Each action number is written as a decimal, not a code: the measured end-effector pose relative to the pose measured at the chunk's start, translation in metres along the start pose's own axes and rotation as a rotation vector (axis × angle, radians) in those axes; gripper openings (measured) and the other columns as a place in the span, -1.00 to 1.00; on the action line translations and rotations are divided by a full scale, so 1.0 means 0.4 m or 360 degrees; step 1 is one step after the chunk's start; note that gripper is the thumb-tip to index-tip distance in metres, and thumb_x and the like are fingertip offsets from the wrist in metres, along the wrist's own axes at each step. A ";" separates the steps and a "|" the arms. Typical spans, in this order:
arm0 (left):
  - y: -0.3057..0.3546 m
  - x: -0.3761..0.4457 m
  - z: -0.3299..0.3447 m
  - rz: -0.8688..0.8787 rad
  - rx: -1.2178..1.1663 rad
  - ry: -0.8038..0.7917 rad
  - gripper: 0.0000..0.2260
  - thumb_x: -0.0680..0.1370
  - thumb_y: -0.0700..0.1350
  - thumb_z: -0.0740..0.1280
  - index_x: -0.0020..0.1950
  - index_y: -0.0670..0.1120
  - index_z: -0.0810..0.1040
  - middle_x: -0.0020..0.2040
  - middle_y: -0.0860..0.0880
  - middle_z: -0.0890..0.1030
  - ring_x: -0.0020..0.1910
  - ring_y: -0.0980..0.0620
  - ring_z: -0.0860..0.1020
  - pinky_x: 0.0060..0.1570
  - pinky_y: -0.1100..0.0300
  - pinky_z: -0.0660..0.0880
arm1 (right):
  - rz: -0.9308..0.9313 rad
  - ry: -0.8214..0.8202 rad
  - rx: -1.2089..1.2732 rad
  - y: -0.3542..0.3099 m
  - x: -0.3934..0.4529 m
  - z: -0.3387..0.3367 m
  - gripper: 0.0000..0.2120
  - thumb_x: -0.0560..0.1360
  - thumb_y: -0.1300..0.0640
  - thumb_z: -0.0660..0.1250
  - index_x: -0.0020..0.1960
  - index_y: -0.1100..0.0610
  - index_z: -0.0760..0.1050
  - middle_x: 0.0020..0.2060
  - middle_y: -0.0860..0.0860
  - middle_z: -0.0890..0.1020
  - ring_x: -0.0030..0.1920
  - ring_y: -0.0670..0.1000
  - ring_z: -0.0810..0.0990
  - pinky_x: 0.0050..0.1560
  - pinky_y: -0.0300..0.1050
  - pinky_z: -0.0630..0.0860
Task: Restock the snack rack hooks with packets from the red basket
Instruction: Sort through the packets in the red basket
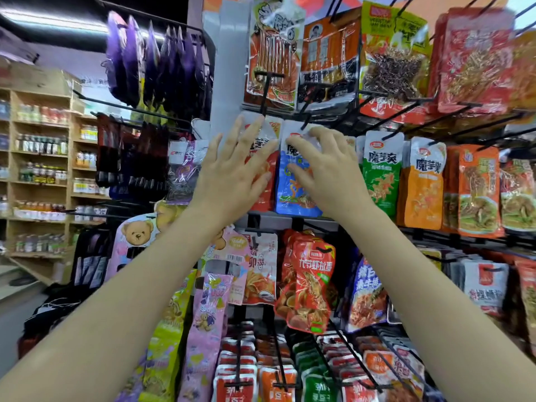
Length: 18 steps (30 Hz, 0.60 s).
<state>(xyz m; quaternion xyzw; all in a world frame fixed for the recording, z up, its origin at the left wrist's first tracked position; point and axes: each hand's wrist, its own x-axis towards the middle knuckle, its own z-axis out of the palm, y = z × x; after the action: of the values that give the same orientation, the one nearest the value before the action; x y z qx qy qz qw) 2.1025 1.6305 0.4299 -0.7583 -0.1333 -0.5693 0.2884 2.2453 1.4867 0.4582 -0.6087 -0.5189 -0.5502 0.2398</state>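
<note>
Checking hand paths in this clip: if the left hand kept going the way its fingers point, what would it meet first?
Probably the red packet already under the left hand; beyond it, the black hook above. Depth is unclear.

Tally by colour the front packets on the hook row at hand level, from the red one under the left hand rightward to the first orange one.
Red packet: 1
Blue packet: 1
Green packet: 1
Orange packet: 1
Total: 4
The left hand lies on the red; the right hand grips the blue.

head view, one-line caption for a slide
Both hands at the snack rack: right hand pinches a blue packet at its hook, left hand open against red packet.
</note>
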 end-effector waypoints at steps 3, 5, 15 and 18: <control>-0.006 -0.013 0.041 -0.0052 -0.0044 -0.0144 -0.51 0.67 0.09 0.06 0.59 0.01 0.32 0.64 -0.13 0.16 0.62 -0.19 0.10 0.46 -0.23 0.19 | 0.0024 -0.0165 0.0122 0.010 0.002 0.017 -0.56 0.59 -0.08 0.24 0.42 0.06 0.45 0.34 0.21 0.45 0.30 0.30 0.42 0.23 0.22 0.43; -0.007 -0.023 0.054 -0.0064 -0.0092 -0.0209 -0.50 0.67 0.08 0.04 0.61 0.00 0.26 0.64 -0.16 0.16 0.61 -0.20 0.12 0.47 -0.18 0.22 | 0.0015 -0.0221 0.0121 0.013 0.005 0.025 -0.55 0.61 -0.07 0.25 0.44 0.06 0.42 0.36 0.21 0.42 0.29 0.30 0.41 0.23 0.23 0.43; 0.008 -0.005 -0.037 -0.0169 -0.0337 -0.0465 -0.36 0.59 0.26 -0.09 0.53 0.00 0.42 0.56 -0.14 0.33 0.51 -0.19 0.30 0.44 -0.17 0.26 | -0.0015 -0.0283 0.0336 0.018 -0.006 0.010 -0.54 0.63 -0.05 0.28 0.49 0.04 0.40 0.33 0.13 0.46 0.30 0.21 0.40 0.31 0.11 0.36; 0.073 -0.034 -0.069 -0.0105 -0.0557 -0.0232 -0.46 0.63 0.18 0.06 0.39 -0.11 0.56 0.44 -0.19 0.47 0.42 -0.22 0.41 0.38 -0.16 0.33 | -0.0008 -0.0116 0.0507 0.025 -0.074 -0.042 -0.61 0.61 -0.02 0.31 0.39 0.10 0.52 0.22 0.11 0.55 0.22 0.16 0.50 0.24 0.03 0.42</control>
<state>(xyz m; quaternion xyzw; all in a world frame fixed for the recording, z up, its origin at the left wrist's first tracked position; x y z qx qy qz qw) 2.0920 1.5929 0.4139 -0.8313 -0.0773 -0.5365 0.1229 2.2513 1.4577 0.4384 -0.5811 -0.6097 -0.4391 0.3128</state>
